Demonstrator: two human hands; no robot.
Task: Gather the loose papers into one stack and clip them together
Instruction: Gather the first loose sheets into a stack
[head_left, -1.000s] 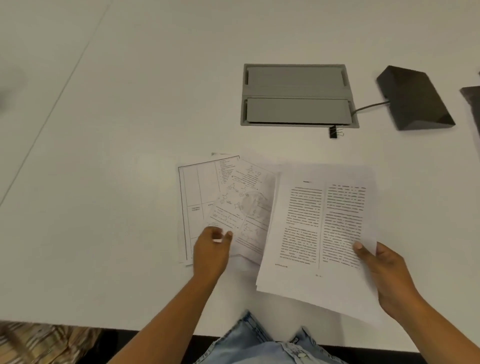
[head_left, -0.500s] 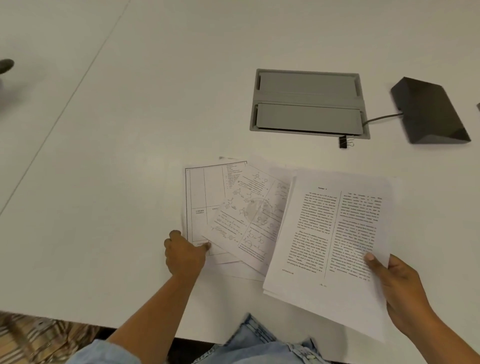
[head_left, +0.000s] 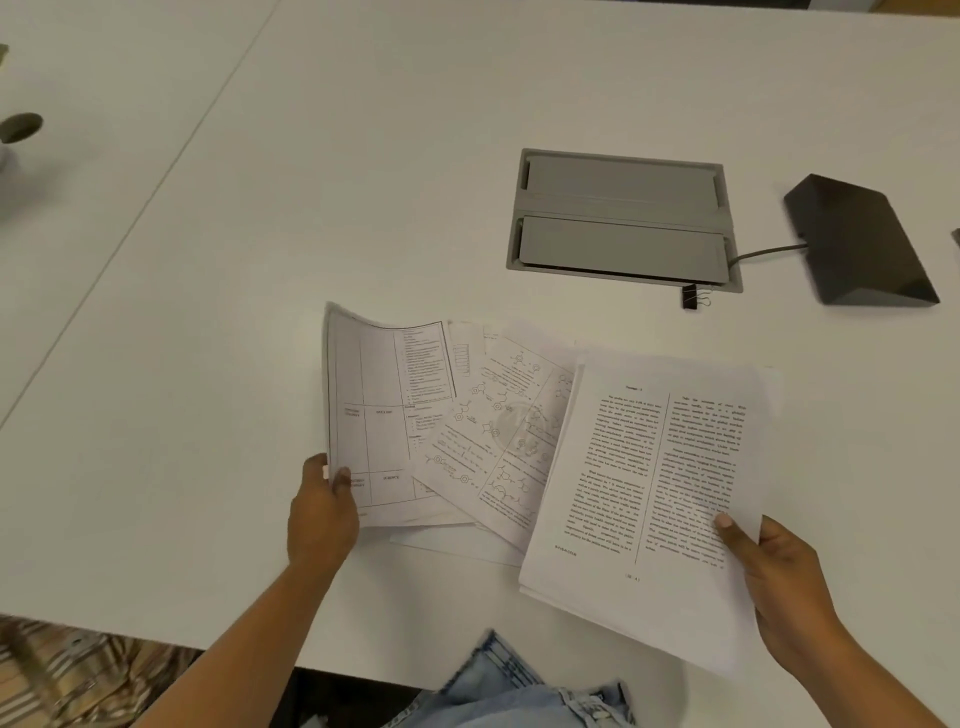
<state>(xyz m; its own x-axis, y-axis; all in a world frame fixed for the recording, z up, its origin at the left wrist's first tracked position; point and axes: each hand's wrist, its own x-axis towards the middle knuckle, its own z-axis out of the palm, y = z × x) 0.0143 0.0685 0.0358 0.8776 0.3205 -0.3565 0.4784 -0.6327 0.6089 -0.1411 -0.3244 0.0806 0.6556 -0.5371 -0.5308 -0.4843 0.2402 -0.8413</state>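
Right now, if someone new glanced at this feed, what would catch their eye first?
Probably the fan of printed papers spread near the front edge of the white table: the left hand grips the table-printed sheet at the fan's left edge, the right hand holds a two-column text stack. Next, the small black binder clip lying beyond them, by the grey hatch.

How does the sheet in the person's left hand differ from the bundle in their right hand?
The table-grid sheet in the left hand shows ruled boxes with short entries; the two-column text bundle in the right hand shows dense print. The sheet curls up at its left edge, while the bundle is fairly flat. The sheet looks thin; the bundle shows several page edges at its bottom. Both are white printed paper, pinched near a lower corner.
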